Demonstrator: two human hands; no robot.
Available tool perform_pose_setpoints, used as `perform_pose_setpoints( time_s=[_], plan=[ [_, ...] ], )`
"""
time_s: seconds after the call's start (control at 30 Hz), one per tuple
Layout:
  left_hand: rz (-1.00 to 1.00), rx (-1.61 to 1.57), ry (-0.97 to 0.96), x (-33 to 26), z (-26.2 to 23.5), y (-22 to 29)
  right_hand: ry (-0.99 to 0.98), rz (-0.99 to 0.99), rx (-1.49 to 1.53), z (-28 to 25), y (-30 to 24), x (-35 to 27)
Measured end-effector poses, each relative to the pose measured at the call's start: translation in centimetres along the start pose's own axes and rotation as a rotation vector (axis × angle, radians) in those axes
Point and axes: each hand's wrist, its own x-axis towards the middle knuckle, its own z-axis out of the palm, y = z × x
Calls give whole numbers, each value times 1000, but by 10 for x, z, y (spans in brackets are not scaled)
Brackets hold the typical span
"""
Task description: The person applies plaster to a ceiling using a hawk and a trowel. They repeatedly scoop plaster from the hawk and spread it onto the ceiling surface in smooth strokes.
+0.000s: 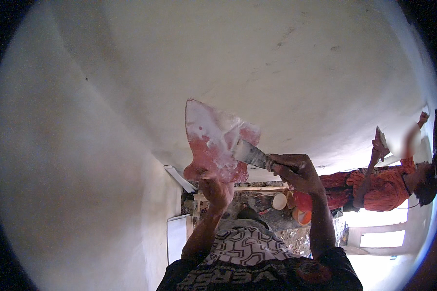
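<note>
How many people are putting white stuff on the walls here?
2: one wearing the camera, whose right hand scrapes a putty knife over a board; another in an orange shirt at right. More may be hidden.

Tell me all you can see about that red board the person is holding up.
The red board is a flat, thin panel with an irregular outline, narrow at the bottom and pointed at its upper left. It looks like plastic, though that is uncertain. White plaster smears most of its face. It stands nearly upright before the white wall. The left hand grips its lower edge, and the blade of a putty knife in the right hand rests on it.
</note>
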Motion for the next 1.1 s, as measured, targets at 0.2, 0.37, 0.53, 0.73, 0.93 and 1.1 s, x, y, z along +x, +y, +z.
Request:
perform_pose_setpoints(
  time_s=[0.2, 0.37, 0.53, 0.73, 0.93, 1.1],
  plan=[
    [103, 49, -69, 6, -4, 1, -57, -70, -41, 2, 13, 13],
    [312, 554, -221, 3, -30, -12, -106, -130, -25, 9, 13, 26],
    [-169, 168, 189, -7, -36, -17, -117, -96, 127, 21, 1, 21],
    [-171, -104, 43, 2, 32, 3, 33, -243, 144, -13, -12, 9],
    [-111, -84, -32, 12, 47, 28, 246, -257, 186, -48, -63, 15],
    [-175, -111, -115, 18, 44, 19, 580, -454, 80, -107, -121, 38]
  ],
)
